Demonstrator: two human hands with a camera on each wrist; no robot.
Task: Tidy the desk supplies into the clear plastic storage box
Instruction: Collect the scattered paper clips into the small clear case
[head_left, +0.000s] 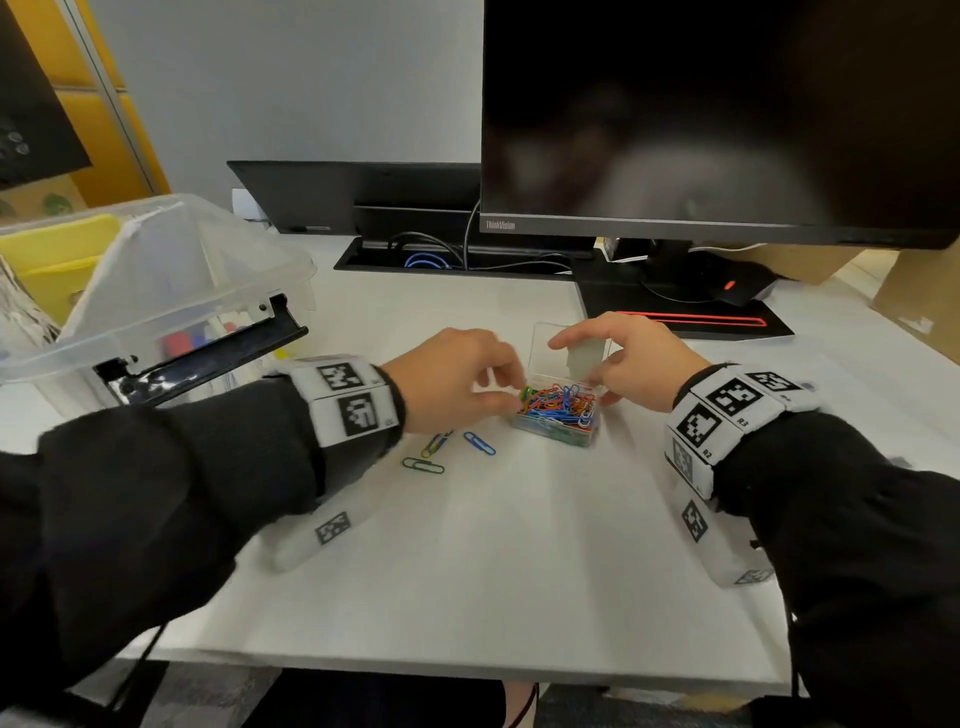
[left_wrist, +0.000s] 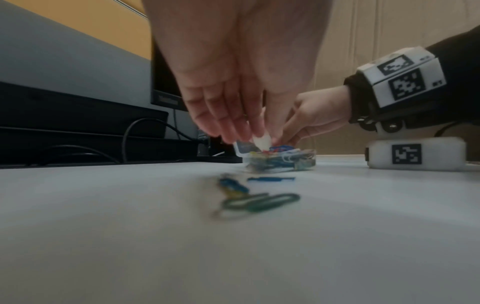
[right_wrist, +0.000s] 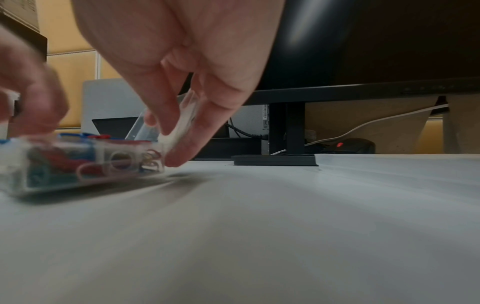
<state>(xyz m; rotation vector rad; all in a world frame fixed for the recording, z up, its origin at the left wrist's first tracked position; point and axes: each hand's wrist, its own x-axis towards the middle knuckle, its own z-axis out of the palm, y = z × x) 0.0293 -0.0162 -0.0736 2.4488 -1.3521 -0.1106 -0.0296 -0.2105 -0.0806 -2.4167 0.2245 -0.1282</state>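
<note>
Far left of your bench: clear plastic storage box, lid tilted up across it; markers lie inside, details blurred; its black latch bar points toward your left sleeve.

Left hand: fingers curled down, tips pinched together over the near-left corner of the small clear case; grip nearly closed; whether it has hold of a clip you cannot tell, since the wrist view is blurred.

Just this side of that hand: loose paper clips, green, blue and yellow, flat on the bench, apart from the case.

Centre: small clear case, heaped with coloured clips to its rim; hinged lid standing upright behind.

Right hand: thumb and fingers pinch the lid's right edge; lower fingertips touch the case's right wall.

Right and behind: monitor on its stand; cable tray along the back edge.

Open bench runs from the case to the near edge.
</note>
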